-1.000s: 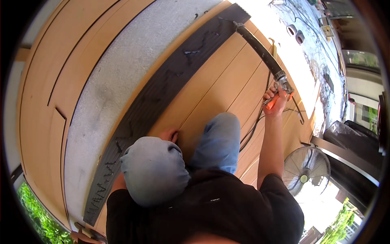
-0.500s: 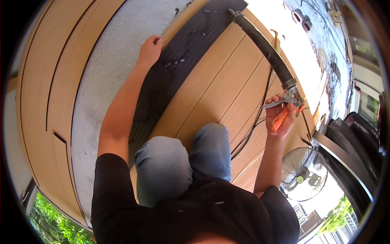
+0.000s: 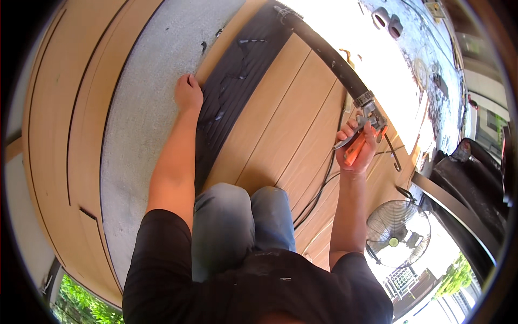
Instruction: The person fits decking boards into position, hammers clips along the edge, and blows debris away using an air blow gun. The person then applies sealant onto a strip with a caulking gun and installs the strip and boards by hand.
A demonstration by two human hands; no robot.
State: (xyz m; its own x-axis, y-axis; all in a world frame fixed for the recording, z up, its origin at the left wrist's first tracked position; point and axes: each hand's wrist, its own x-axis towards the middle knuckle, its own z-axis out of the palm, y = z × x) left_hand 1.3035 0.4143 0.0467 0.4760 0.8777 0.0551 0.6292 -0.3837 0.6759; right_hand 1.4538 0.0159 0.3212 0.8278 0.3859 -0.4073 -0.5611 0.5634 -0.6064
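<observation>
My left hand (image 3: 189, 93) is closed over the tan edge of a plank (image 3: 218, 39), its fingertips mostly hidden. The plank's dark grooved face (image 3: 259, 56) carries broken, shiny beads of adhesive (image 3: 219, 115). In my right hand (image 3: 356, 146) is a caulking gun (image 3: 329, 54) with a long black barrel, grey trigger and orange handle. My fingers wrap round the handle and trigger. The barrel slants away to the far left, its nozzle at the far end of the dark face; whether it touches is unclear.
Tan floorboards (image 3: 280, 113) lie right of the plank, with black cables (image 3: 318, 197) across them. Bare grey concrete (image 3: 145, 97) lies left, then more tan boards (image 3: 48, 140). A fan (image 3: 396, 235) stands near right, with dark bags (image 3: 464, 178) beyond. Shoes (image 3: 387, 22) sit far right.
The view has shifted, so nearby things sit lower and further left. Relative to the adhesive beads, the caulking gun's nozzle has moved farther away along the dark face. Both hands keep their grip.
</observation>
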